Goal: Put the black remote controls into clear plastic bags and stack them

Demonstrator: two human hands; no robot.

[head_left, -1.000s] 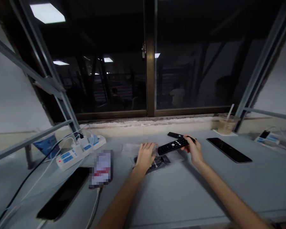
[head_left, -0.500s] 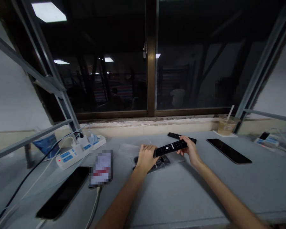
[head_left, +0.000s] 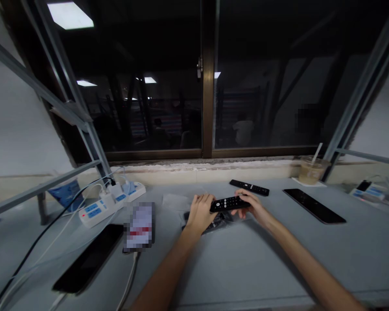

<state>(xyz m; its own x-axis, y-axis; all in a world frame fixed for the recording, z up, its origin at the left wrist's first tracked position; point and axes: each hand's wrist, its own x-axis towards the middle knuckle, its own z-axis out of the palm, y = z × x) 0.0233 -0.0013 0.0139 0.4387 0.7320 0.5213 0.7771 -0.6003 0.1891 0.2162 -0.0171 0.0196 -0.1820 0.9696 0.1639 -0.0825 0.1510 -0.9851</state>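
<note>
A black remote control (head_left: pixel 229 203) with pale round buttons is held level above the grey tabletop. My left hand (head_left: pixel 201 211) grips its left end, fingers closed over it. Around the right end my right hand (head_left: pixel 252 204) is closed, with the thumb on top. Under the remote lies a clear plastic bag (head_left: pixel 223 222) with dark items inside, partly hidden by my left hand. Just behind my right hand, a second black remote control (head_left: pixel 249 187) rests on the table.
At left stand a white power strip (head_left: pixel 112 206) with plugs and cables, a black phone (head_left: pixel 90 258) and a lit phone (head_left: pixel 140 226) on a cable. To the right lie a dark phone (head_left: pixel 314 205) and a drink cup (head_left: pixel 311 171) with a straw. A window (head_left: pixel 208 86) rises behind.
The held remote has come down and levelled out, and its right end has moved left with my right hand. My left hand stays at the other end.
</note>
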